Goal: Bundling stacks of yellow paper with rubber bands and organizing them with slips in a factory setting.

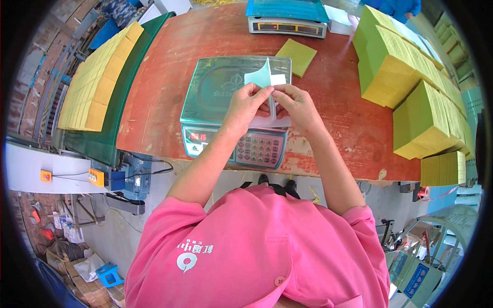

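Over the pan of a digital scale [210, 84], both hands meet at some pale paper sheets [258, 78]. My left hand [250, 107] is closed with thumb and fingers pinching the sheets, whose upper left part curves up and away. My right hand [299, 107] pinches them from the other side, thumbs almost touching. A small white paper edge [278, 79] shows to the right of the curved part. The fingers hide the lower part of the sheets. The scale's red display is lit, and my left forearm crosses above its keypad.
A yellow paper piece [298, 57] lies behind the scale on the worn red table [154, 82]. A second scale [287, 25] stands at the far edge. Tall yellow paper stacks [382, 61] line the right side; more yellow stacks [97, 87] stand left on a green surface [126, 77].
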Demonstrator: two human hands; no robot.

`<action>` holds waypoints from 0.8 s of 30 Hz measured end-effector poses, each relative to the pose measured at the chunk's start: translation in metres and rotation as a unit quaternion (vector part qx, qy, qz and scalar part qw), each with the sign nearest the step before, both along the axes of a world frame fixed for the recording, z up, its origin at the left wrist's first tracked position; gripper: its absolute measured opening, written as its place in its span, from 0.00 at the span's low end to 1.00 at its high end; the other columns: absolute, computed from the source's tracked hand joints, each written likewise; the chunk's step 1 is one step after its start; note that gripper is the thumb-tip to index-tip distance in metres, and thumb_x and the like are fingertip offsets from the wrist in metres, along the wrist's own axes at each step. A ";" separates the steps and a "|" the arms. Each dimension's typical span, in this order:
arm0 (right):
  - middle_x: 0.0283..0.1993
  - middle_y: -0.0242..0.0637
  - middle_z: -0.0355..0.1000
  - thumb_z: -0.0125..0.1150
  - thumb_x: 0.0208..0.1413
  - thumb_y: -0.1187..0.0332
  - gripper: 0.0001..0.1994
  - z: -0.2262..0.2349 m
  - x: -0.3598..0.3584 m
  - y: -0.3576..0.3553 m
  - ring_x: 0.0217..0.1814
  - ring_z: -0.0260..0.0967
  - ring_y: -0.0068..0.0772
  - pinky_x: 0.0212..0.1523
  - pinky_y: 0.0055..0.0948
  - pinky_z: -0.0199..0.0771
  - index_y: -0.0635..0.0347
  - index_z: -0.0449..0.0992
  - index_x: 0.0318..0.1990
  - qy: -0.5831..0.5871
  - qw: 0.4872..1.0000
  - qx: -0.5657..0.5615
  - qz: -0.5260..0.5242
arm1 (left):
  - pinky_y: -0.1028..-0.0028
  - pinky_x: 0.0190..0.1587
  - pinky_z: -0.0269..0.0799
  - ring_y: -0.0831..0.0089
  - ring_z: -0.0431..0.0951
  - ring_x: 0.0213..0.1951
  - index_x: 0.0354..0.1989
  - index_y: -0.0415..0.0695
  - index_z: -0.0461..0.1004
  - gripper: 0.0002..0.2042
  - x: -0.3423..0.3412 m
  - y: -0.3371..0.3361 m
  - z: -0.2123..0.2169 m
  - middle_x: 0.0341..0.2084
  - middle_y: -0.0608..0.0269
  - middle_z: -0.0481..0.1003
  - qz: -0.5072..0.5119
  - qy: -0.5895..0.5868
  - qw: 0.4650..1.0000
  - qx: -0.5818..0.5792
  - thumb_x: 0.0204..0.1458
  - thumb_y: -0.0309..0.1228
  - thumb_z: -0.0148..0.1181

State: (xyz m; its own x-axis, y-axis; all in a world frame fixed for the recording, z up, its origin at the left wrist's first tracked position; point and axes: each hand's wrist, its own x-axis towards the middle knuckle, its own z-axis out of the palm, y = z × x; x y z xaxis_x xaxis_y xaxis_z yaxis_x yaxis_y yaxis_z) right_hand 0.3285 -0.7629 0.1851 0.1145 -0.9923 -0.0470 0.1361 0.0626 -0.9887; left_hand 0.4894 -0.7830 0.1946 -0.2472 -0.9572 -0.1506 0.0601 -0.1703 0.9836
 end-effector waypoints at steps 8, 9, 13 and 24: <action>0.38 0.37 0.75 0.55 0.62 0.65 0.15 -0.002 -0.001 0.001 0.32 0.70 0.23 0.31 0.23 0.73 0.69 0.75 0.49 -0.015 1.000 0.005 0.004 | 0.78 0.27 0.75 0.76 0.77 0.25 0.33 0.38 0.71 0.17 0.001 -0.003 -0.005 0.25 0.61 0.75 0.001 0.018 1.000 0.005 0.54 0.41 0.64; 0.38 0.37 0.75 0.55 0.62 0.65 0.15 -0.002 -0.002 0.000 0.32 0.70 0.22 0.31 0.23 0.73 0.69 0.75 0.49 -0.016 1.000 0.009 0.001 | 0.78 0.27 0.75 0.76 0.77 0.25 0.33 0.38 0.71 0.17 0.001 -0.003 -0.005 0.25 0.61 0.75 0.000 0.018 1.000 0.005 0.54 0.41 0.64; 0.37 0.38 0.74 0.56 0.61 0.65 0.17 -0.004 -0.005 0.000 0.33 0.70 0.22 0.33 0.24 0.73 0.70 0.73 0.51 -0.013 1.000 0.014 0.002 | 0.77 0.28 0.75 0.75 0.77 0.25 0.33 0.38 0.71 0.13 0.000 -0.002 -0.005 0.25 0.60 0.75 -0.001 0.031 0.999 0.016 0.56 0.37 0.60; 0.43 0.51 0.74 0.56 0.52 0.73 0.14 0.002 0.006 0.000 0.44 0.74 0.51 0.45 0.38 0.74 0.66 0.75 0.47 0.292 0.926 -0.201 -0.126 | 0.75 0.32 0.76 0.77 0.77 0.29 0.34 0.38 0.73 0.06 0.004 -0.004 -0.012 0.27 0.63 0.76 0.010 -0.026 1.000 0.015 0.59 0.28 0.53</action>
State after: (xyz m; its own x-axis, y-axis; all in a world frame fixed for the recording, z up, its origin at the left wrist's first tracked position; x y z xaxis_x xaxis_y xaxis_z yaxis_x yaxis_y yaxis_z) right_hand 0.3347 -0.7634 0.1873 -0.0505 -0.9347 0.3518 -0.4698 -0.2886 -0.8343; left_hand 0.4933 -0.7871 0.1827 -0.2193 -0.9568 -0.1908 0.0127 -0.1983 0.9801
